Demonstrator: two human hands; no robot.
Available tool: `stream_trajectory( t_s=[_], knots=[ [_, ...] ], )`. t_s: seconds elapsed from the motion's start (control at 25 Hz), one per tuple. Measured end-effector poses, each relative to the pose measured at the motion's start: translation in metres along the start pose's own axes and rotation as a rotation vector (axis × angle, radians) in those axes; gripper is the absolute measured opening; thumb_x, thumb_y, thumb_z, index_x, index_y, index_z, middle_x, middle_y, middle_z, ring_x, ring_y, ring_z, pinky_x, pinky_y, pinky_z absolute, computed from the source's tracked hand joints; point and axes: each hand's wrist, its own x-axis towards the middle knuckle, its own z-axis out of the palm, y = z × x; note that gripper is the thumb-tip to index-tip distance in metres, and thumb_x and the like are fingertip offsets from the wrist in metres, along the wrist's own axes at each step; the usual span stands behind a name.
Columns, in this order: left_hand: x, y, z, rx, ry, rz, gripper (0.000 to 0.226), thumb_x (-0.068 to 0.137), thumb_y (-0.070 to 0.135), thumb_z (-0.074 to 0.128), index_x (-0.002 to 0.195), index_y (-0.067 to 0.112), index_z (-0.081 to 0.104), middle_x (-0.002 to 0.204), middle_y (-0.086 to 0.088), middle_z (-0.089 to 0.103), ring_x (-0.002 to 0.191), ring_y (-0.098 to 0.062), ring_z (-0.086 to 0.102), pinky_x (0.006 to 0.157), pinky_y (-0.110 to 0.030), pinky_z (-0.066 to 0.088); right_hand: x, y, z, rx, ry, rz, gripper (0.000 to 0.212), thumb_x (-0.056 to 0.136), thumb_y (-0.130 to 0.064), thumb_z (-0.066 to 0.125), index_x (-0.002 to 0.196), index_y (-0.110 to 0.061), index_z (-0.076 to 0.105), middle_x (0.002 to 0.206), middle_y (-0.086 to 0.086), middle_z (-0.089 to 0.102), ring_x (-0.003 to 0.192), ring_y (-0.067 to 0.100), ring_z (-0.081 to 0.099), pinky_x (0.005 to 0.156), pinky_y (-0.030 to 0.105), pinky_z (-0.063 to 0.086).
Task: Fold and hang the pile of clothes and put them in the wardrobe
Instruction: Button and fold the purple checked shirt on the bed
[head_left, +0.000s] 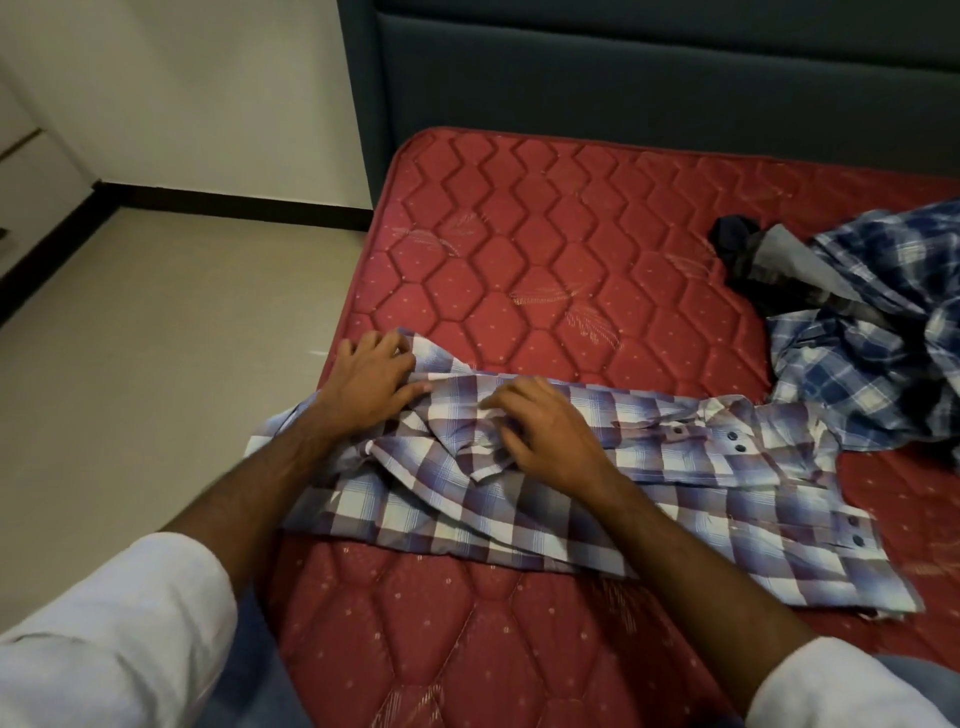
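Far left, 9 to 10 o'clock: pale tiled floor (156, 338) with dark skirting along a cream wall (218, 88). Lower left, 7 o'clock: white sleeve (104, 639) on the left forearm. Left of centre, 10 o'clock from the frame middle: left hand (371, 379), palm down, fingers spread and lightly bent, pressing on the left end of the purple-and-white checked shirt (649, 499) at the edge of the bed; no fabric pinched so far as visible. Centre: right hand (540, 431), palm down, fingers bent with the tips on a bunched fold of the same shirt; whether fabric is pinched under the fingertips cannot be told. Shirt laid flat across the red quilted mattress (545, 249), long axis running from 9 to 3 o'clock, buttoned cuffs at the right end, left end overhanging the mattress edge. Top, 12 o'clock: dark blue-grey padded headboard (649, 78). Right, 2 to 3 o'clock: unfolded pile of clothes (872, 332), blue-and-white plaid over dark and grey pieces, lying on the mattress and touching the right end of the checked shirt.
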Motion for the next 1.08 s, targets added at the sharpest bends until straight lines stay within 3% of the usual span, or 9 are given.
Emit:
stream_trajectory(
  t_s=[0.16,0.28,0.36,0.48,0.64,0.72,0.8,0.92,1.08],
  knots=[
    [-0.006,-0.008,-0.014,-0.016,-0.022,0.058,0.042,0.097,0.057,0.038,0.112,0.025,0.062,0.12,0.003,0.055,0.109,-0.02,0.05,0.091,-0.045,0.033,0.011,0.019,0.015,-0.115,-0.261,0.275,0.065,0.099,-0.059,0.046,0.153,-0.027,0.033,0.154,-0.004,0.036,0.14,0.021,0.035,0.112,0.047,0.03],
    [-0.023,-0.017,0.0,-0.076,0.035,-0.105,0.04,0.096,0.05,0.052,0.126,0.024,0.052,0.132,0.0,0.049,0.119,-0.024,0.048,0.096,-0.047,0.036,0.013,0.03,0.024,-0.137,-0.422,0.314,0.077,0.098,-0.068,0.037,0.16,-0.026,0.017,0.166,-0.001,0.02,0.149,0.025,0.023,0.118,0.05,0.021],
    [-0.041,-0.024,0.014,-0.103,0.072,-0.232,0.049,0.097,0.05,0.048,0.137,0.021,0.046,0.141,-0.003,0.047,0.123,-0.028,0.049,0.097,-0.05,0.039,0.015,0.028,0.026,-0.148,-0.409,0.305,0.08,0.099,-0.069,0.032,0.162,-0.026,0.009,0.169,0.0,0.012,0.154,0.024,0.014,0.122,0.05,0.014],
    [-0.061,-0.033,0.023,-0.095,0.029,-0.38,0.055,0.098,0.059,0.032,0.136,0.021,0.045,0.135,-0.006,0.052,0.116,-0.031,0.056,0.094,-0.052,0.043,0.023,0.008,0.031,-0.164,-0.361,0.252,0.083,0.095,-0.074,0.021,0.163,-0.027,0.008,0.17,-0.001,0.008,0.156,0.021,0.005,0.125,0.053,0.005],
    [-0.084,-0.063,0.016,-0.508,-0.129,-0.581,0.059,0.094,0.065,0.051,0.129,0.017,0.047,0.129,-0.008,0.056,0.108,-0.028,0.06,0.091,-0.046,0.048,0.031,-0.053,0.043,0.09,-0.339,0.078,0.087,0.093,-0.079,0.024,0.16,-0.025,0.023,0.166,-0.002,0.022,0.154,0.017,0.014,0.125,0.044,0.013],
    [-0.1,-0.076,0.012,-0.719,-0.212,-0.638,0.056,0.091,0.064,0.059,0.118,0.015,0.054,0.117,-0.006,0.063,0.099,-0.022,0.062,0.079,-0.037,0.048,0.027,-0.086,0.051,0.135,-0.379,-0.03,0.081,0.094,-0.071,0.044,0.157,-0.023,0.029,0.16,-0.003,0.033,0.147,0.017,0.03,0.119,0.036,0.027],
    [-0.113,-0.079,0.014,-0.809,-0.17,-0.683,0.051,0.087,0.059,0.068,0.11,0.015,0.058,0.105,-0.001,0.066,0.094,-0.019,0.062,0.071,-0.033,0.046,0.022,-0.104,0.065,0.065,-0.371,-0.1,0.064,0.095,-0.048,0.057,0.151,-0.024,0.037,0.146,-0.004,0.045,0.13,0.021,0.045,0.107,0.039,0.041],
    [-0.114,-0.068,0.014,-0.85,0.04,-0.728,0.04,0.085,0.043,0.077,0.103,0.014,0.057,0.098,-0.002,0.065,0.091,-0.022,0.062,0.063,-0.03,0.042,0.019,-0.112,0.07,0.108,-0.3,-0.047,0.05,0.089,-0.02,0.05,0.138,-0.021,0.052,0.126,-0.002,0.055,0.112,0.025,0.051,0.092,0.045,0.048],
    [-0.103,-0.064,0.009,-0.808,0.199,-0.784,0.033,0.085,0.034,0.076,0.1,0.017,0.052,0.096,-0.004,0.065,0.091,-0.029,0.063,0.066,-0.034,0.042,0.005,-0.123,0.057,0.161,-0.25,-0.15,0.061,0.083,0.0,0.061,0.141,-0.013,0.052,0.139,0.004,0.051,0.125,0.027,0.05,0.1,0.041,0.049]
  ],
)
